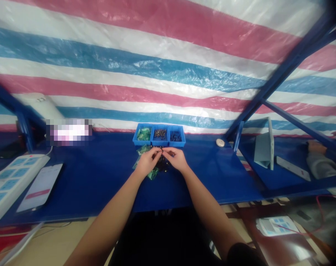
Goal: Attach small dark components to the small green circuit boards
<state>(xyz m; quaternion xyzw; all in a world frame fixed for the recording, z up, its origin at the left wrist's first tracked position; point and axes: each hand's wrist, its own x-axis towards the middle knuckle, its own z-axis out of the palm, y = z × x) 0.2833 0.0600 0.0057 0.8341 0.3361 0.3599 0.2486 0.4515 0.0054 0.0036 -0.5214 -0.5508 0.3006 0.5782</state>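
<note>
My left hand and my right hand meet over the table, just in front of three joined blue bins. Thumbs and forefingers of both are pinched together around something tiny and dark, too small to name. Beneath and beside the hands lie flat green pieces, perhaps small packets or boards, and a pile of small dark and brassy parts, partly hidden by my fingers. Green pieces fill the left bin, dark and brass-coloured parts the middle one, and dark blue or black pieces the right one.
On the blue table, a power strip and a phone lie at left. A round pale object sits right of the bins. Blue metal posts frame the table; another person's arm shows beyond, near a propped tablet.
</note>
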